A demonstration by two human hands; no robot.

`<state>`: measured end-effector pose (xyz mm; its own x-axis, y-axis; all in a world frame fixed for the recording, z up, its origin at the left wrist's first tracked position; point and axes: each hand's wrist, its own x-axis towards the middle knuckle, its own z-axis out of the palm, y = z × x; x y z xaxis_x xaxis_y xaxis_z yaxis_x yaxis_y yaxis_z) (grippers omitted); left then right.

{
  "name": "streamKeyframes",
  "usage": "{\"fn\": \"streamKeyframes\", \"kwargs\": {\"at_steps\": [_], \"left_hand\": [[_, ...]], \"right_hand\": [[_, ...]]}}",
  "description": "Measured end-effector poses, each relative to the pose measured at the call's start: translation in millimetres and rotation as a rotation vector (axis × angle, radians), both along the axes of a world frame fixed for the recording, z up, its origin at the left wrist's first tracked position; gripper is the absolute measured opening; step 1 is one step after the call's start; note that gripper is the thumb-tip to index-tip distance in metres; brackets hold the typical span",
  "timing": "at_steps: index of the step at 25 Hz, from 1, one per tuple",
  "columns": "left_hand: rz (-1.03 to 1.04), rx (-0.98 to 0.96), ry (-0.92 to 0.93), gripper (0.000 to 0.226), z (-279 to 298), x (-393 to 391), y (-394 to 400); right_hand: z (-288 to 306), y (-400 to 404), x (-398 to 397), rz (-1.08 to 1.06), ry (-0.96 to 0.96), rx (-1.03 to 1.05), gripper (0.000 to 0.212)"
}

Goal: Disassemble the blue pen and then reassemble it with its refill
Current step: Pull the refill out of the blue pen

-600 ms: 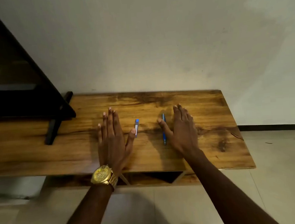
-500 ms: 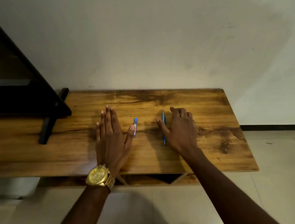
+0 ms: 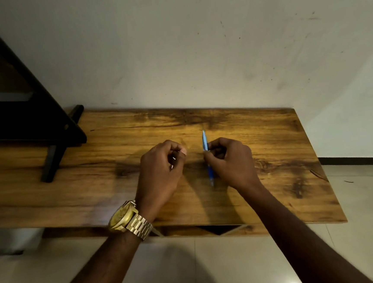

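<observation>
A gold metal link watch [image 3: 129,220] circles the left wrist. The left hand [image 3: 161,168] curls closed around something small and hidden. The right hand [image 3: 230,160] pinches the slim blue pen [image 3: 205,143] over the glossy, knotted wooden table [image 3: 283,155]. No writing is legible.

Pen [image 3: 204,139] mid hidden by right hand [image 3: 232,160]; item in left hand [image 3: 160,166] mostly hidden.

Two hands [image 3: 160,166] [image 3: 230,160], one blue pen [image 3: 205,142], one watch [image 3: 125,216]

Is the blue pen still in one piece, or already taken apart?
In one piece, apparently: the blue pen shows as one unbroken length through the right hand.
</observation>
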<state>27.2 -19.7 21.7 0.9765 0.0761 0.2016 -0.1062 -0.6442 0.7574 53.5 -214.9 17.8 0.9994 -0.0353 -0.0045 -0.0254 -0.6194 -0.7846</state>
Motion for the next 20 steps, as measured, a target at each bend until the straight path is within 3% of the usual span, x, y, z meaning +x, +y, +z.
{"fn": "streamKeyframes", "kwargs": {"at_steps": [3,7,10,12,16,20], "left_hand": [[-0.023,-0.176,0.094,0.021,3,-5,-6],[-0.041,-0.382,0.214,0.019,2,-8,-6],[-0.07,-0.299,0.185,0.021,2,-8,-3],[-0.096,-0.201,0.163,0.023,2,-9,-1],[-0.165,-0.084,0.122,0.024,-2,-9,-1],[-0.192,-0.075,0.105,0.024,-2,-8,1]], "right_hand": [[11,9,-10,0.111,0.06,0.389,0.016],[6,12,-16,0.183,0.04,0.422,0.017],[7,8,-14,0.155,-0.021,0.351,0.012],[9,4,-8,0.063,-0.034,0.414,0.013],[10,-3,0,0.062,0.108,0.666,0.015],[4,-9,3,0.095,0.204,0.721,0.011]]}}
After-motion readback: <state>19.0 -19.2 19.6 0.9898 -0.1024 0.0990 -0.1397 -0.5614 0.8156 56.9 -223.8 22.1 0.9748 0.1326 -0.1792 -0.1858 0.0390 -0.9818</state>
